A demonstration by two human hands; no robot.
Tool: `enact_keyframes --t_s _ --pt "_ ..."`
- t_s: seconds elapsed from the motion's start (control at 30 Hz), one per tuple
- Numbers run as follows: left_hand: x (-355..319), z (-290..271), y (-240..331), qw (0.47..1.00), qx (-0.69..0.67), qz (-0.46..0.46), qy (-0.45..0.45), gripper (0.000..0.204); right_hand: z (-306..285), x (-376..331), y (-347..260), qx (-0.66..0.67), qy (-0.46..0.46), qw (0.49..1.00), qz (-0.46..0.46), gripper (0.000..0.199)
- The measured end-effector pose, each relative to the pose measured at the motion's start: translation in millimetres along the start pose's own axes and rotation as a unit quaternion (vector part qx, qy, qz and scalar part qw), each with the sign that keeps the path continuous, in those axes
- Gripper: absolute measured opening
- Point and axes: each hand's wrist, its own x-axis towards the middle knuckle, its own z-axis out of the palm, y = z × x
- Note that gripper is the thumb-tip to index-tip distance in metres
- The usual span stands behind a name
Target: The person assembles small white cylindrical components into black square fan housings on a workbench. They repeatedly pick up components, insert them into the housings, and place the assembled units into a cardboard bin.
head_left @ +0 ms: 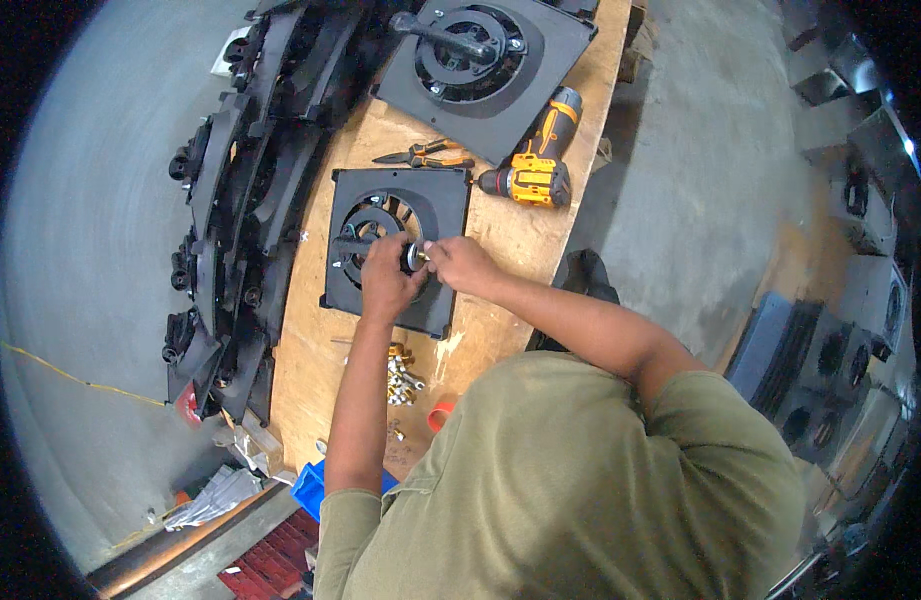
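Note:
A square black plate with a round fan-like opening (435,205) lies on the wooden bench (520,245). My left hand (388,278) rests on the plate's middle and grips a black shaft there. My right hand (462,262) pinches a small round metal ring (414,256) at the end of that shaft, right beside my left fingers. A second, similar black plate (550,45) with a black handle lies further back on the bench.
An orange and black cordless drill (536,165) and orange-handled pliers (425,155) lie behind the plate. Brass fittings (401,375) and an orange cap (440,412) sit near me. Stacked black plates (245,210) line the bench's left edge; more stand at right (830,370). A blue bin (310,487) is below.

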Motion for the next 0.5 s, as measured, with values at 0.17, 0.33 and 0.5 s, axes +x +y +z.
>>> enact_keyframes --t_s 0.17,0.33,0.5 --pt "-0.1 -1.3 0.5 0.999 -0.007 0.026 0.018 0.056 -0.7 -4.8 0.5 -0.184 0.118 0.964 -0.153 0.04" --pt "-0.6 -3.4 2.4 0.999 -0.014 0.038 0.029 0.051 -3.2 -3.4 -4.6 -0.112 0.059 0.983 -0.132 0.037" --pt "-1.8 -2.9 0.8 0.998 -0.024 0.038 0.036 0.05 -5.7 -7.4 -6.6 -0.274 0.103 0.935 -0.202 0.035"
